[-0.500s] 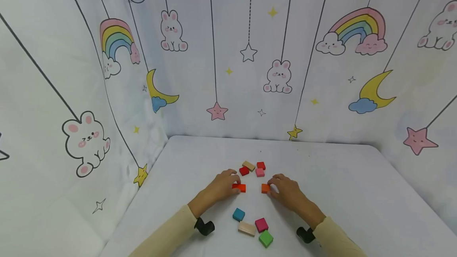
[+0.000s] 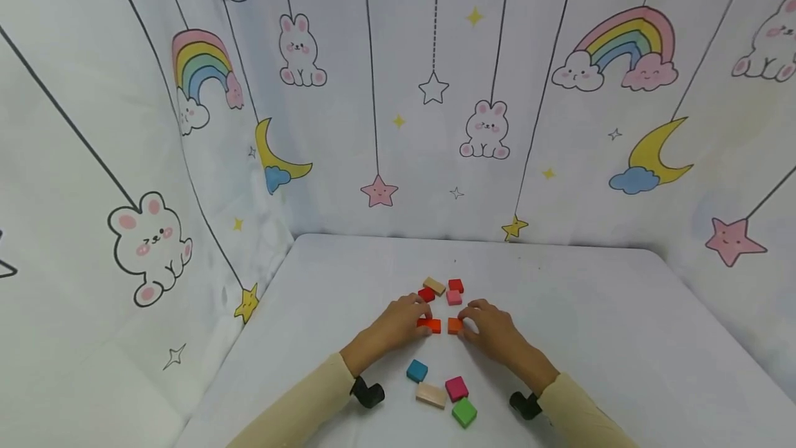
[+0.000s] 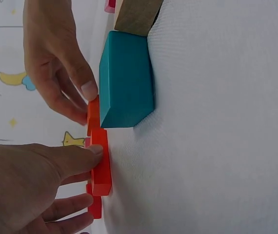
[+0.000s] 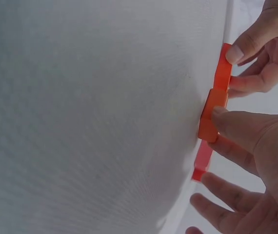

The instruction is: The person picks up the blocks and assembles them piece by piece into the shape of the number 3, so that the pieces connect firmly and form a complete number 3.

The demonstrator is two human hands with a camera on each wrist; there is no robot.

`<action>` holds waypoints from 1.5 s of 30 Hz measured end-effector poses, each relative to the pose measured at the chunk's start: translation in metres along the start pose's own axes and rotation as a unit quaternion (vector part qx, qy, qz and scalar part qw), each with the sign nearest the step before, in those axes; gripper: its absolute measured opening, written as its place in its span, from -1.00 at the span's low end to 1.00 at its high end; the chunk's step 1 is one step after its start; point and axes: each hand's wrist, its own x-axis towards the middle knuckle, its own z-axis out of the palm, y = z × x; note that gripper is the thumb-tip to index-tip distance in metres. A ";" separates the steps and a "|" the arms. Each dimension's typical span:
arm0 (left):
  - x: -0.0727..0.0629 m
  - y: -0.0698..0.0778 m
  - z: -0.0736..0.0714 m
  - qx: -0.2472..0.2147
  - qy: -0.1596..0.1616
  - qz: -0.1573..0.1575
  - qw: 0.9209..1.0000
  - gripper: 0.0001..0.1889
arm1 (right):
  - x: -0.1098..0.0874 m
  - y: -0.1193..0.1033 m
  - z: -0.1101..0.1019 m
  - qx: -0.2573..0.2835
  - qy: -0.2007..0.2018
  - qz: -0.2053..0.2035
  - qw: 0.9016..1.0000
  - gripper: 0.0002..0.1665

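Observation:
Between thumb and fingers, my left hand (image 2: 401, 323) pinches a long red-orange block (image 3: 101, 165) lying on the white table. Facing it, my right hand (image 2: 493, 329) pinches an orange block (image 4: 211, 117) the same way. In the head view a small gap separates the two blocks. Just behind the hands lie a red block (image 2: 426, 294), a pink block (image 2: 454, 297), another red block (image 2: 456, 285) and a plain wooden block (image 2: 434, 286). The left fingers partly cover the red-orange block.
Nearer the front of the table (image 2: 597, 337) are a blue block (image 2: 417, 370), a wooden block (image 2: 431, 395), a crimson block (image 2: 457, 388) and a green block (image 2: 464, 412). A printed cloth (image 2: 423, 144) hangs behind and at the sides.
My left hand has moved right with the red-orange block, and my right hand slightly left with the orange block. The gap between them has narrowed.

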 end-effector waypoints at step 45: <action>0.002 0.001 0.003 0.000 -0.002 0.013 1.000 -0.74 | 0.053 0.010 -0.005 -0.001 0.022 0.016 1.000 -0.61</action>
